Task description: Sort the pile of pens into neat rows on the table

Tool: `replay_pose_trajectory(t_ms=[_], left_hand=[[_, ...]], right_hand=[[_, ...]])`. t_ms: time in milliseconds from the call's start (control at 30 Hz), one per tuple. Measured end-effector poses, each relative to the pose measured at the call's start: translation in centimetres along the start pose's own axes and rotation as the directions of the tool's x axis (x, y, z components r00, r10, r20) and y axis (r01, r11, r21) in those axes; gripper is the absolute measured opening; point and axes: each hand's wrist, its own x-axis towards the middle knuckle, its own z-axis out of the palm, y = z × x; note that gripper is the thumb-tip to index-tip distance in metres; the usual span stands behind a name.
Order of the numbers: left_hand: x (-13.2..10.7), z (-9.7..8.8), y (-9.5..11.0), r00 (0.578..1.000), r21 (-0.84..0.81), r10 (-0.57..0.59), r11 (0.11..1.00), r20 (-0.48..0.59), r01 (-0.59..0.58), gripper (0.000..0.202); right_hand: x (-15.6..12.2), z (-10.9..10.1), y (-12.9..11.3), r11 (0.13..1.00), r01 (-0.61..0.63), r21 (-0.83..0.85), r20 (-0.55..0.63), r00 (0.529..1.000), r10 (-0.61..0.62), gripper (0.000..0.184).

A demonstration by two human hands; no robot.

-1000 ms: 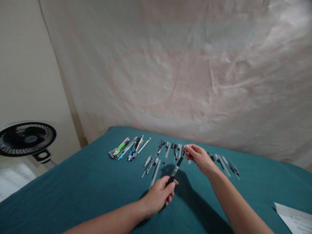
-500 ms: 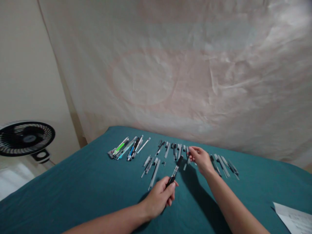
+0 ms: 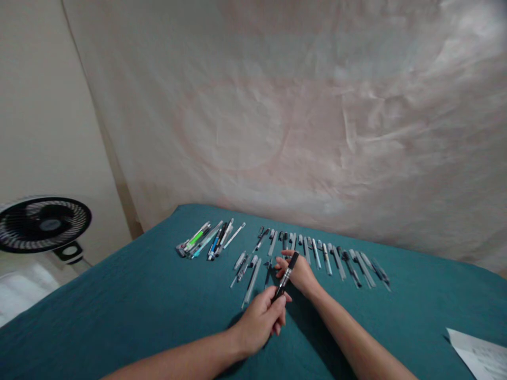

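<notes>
My left hand (image 3: 259, 322) is closed around the lower part of a black pen (image 3: 291, 264) with a silver band, its upper end pointing up and away. Just behind this pen is my right hand (image 3: 299, 274), low over the cloth, its visible fingers apart and reaching left. Close to those fingertips lies a small dark piece (image 3: 268, 269), too unclear to name. Left of it are a long clear pen barrel (image 3: 252, 282) and several pen parts (image 3: 240, 268). A row of pens and caps (image 3: 317, 253) runs behind my right hand and off to the right.
A pile of pens (image 3: 198, 240), one of them bright green, lies at the back left of the green cloth (image 3: 150, 301). A written sheet of paper (image 3: 481, 351) rests at the right edge. A black fan (image 3: 43, 224) stands beyond the left side.
My right hand has left the row of pens and come left and nearer, behind the black pen. The middle of the row now shows. My left hand stays put, the pen slightly turned.
</notes>
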Motion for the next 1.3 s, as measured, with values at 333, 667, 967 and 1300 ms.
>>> replay_pose_trajectory(t_ms=[333, 667, 967, 1300], left_hand=[[0.4, -0.2, -0.5, 0.999, -0.074, -0.020, 0.997, -0.035, 0.018, 0.032], [0.6, -0.2, -0.7, 0.999, -0.043, -0.016, 0.999, -0.038, 0.014, 0.032], [0.2, -0.6, 0.9, 0.997, 0.242, 0.040, 0.970, -0.072, -0.021, 0.042], [2.2, -6.7, 4.1, 0.881, 0.814, 0.449, 0.562, -0.153, -0.145, 0.026]], right_hand=[[-1.5, -3.0, -5.0, 0.958, -0.106, 0.266, 0.322, 0.947, 0.016, 0.021], [-2.3, -2.6, -6.0, 0.963, -0.087, 0.255, 0.337, 0.941, -0.005, 0.028], [-1.2, -3.2, -4.6, 0.938, -0.128, 0.322, 0.137, 0.987, 0.088, 0.028], [-0.5, -1.1, -1.1, 0.985, -0.134, 0.108, 0.126, 0.985, 0.120, 0.026]])
